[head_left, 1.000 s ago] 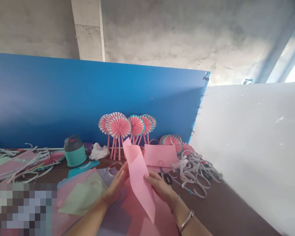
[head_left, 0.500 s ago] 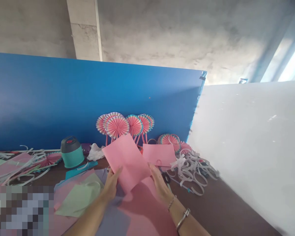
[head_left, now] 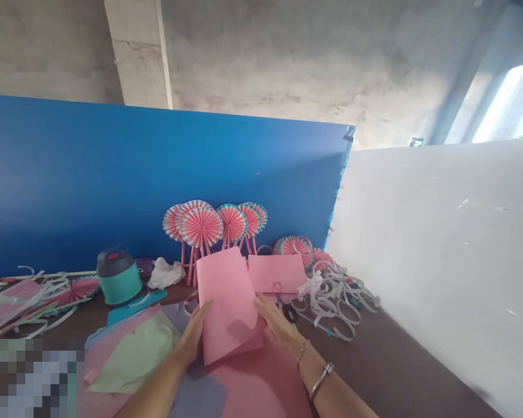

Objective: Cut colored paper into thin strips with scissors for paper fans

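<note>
Between my two hands a folded sheet of pink paper stands nearly upright, its lower right edge showing a second layer. My left hand grips its left side, thumb on the front face. At its right side my right hand holds the edge, with most fingers behind or along the paper. Below lies a larger pink sheet on the table, partly over a grey-purple sheet. Pale green paper lies to the left of my left hand.
Pleated pink paper fans on sticks lean by the blue panel. A teal and grey container stands at left, beside crumpled white plastic. Curled paper strips and black-handled scissors lie at right, near another pink sheet.
The folded pink paper has turned from a leftward tilt to nearly upright and come slightly lower. Both hands keep hold of it. The view has shifted a little to the right.
</note>
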A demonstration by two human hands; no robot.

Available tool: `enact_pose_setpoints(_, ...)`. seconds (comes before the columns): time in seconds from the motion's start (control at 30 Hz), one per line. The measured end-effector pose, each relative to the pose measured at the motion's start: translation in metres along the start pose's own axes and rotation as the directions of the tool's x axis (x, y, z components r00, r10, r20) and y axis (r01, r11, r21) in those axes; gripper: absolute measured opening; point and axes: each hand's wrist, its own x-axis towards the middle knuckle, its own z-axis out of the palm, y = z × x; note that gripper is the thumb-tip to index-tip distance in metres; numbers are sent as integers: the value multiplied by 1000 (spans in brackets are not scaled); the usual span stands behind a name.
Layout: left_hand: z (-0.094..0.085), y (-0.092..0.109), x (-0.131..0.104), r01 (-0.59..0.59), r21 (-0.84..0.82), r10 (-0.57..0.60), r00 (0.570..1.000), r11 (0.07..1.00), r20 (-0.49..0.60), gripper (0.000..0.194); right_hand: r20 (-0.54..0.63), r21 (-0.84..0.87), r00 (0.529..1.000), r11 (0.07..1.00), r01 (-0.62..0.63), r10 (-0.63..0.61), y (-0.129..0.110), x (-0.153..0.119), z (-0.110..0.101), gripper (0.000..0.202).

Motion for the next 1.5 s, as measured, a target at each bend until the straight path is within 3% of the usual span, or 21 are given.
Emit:
enact_pose_setpoints(0.07, 0, -2, 0, 0, 44, 0, 1000, 999, -5, 50, 18, 25, 999, 999, -33, 32, 5, 2, 2, 43)
enact_pose_setpoints(0.27, 7, 6, -5, -114, 82, 103, 987, 990, 126, 55, -136, -68, 986, 992, -107, 97, 19, 12, 4, 33)
enact_pose_setpoints(0.47, 7, 9, -3, -130, 60, 121, 983, 990, 139, 61, -131, -27, 988, 995, -91, 87, 13, 11, 5, 21)
enact_pose_setpoints(0.57, 5, 8, -2, -130, 52, 121, 982, 990, 146, 61, -140, 18, 990, 1000, -26, 28, 9, 10, 6, 25)
enact_pose_setpoints(0.77, 3, 5, 1, -116, 65, 106, 983, 991, 152, 54, -256, -85, 967, 996, -10, -13, 10, 14, 0, 45)
enact_pose_setpoints(1.3, 10, 10, -5, -68, 58, 60, 989, 996, 137, 51, -224, -162, 973, 987, 12, -48, 16, 18, -13, 43)
enact_pose_setpoints(1.5, 11, 13, -7, -22, 20, 19, 986, 1000, 163, 48, -140, -196, 990, 981, -12, -16, 17, 20, -25, 43)
